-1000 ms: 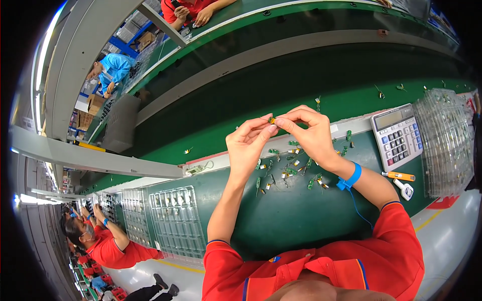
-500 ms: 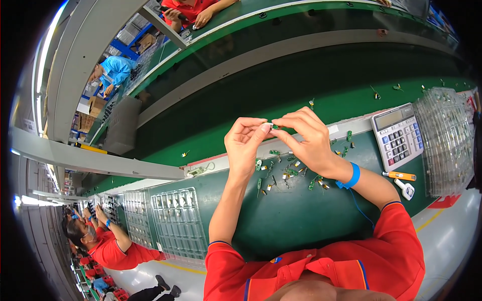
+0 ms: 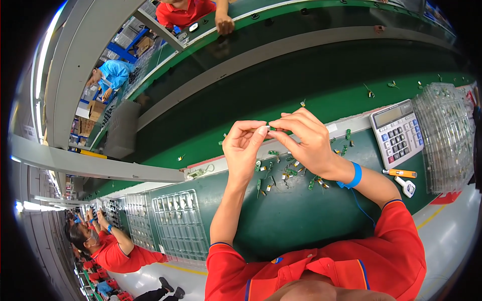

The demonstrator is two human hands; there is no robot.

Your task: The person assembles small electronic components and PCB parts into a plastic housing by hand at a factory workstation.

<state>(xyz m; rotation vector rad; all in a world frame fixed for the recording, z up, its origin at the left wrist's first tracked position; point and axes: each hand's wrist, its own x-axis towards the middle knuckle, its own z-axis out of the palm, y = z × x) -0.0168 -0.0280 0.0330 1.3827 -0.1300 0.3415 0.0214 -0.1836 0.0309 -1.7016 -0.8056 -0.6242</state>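
Observation:
My left hand [image 3: 244, 148] and my right hand [image 3: 310, 144] meet over the bench, with thumbs and fingertips pinched together. Between them is a small green circuit board [image 3: 272, 128], mostly covered by the fingers. A blue wrist strap [image 3: 356, 175] with a thin cord circles my right wrist. Below the hands, several loose circuit boards [image 3: 290, 173] with wires and small metallic parts lie scattered on the green mat [image 3: 261, 220].
A clear blister tray [image 3: 181, 220], partly filled, lies at left. At right are a calculator [image 3: 397, 133], an orange-handled tool [image 3: 401, 173], a white key-shaped item [image 3: 405, 187] and stacked clear trays [image 3: 448, 140]. Beyond, a green conveyor belt [image 3: 201, 143] carries small boards. Co-workers sit at left and opposite.
The pale part between my fingertips is now more covered. Boards on the belt have shifted left. The co-worker opposite has moved a hand out over the far belt edge.

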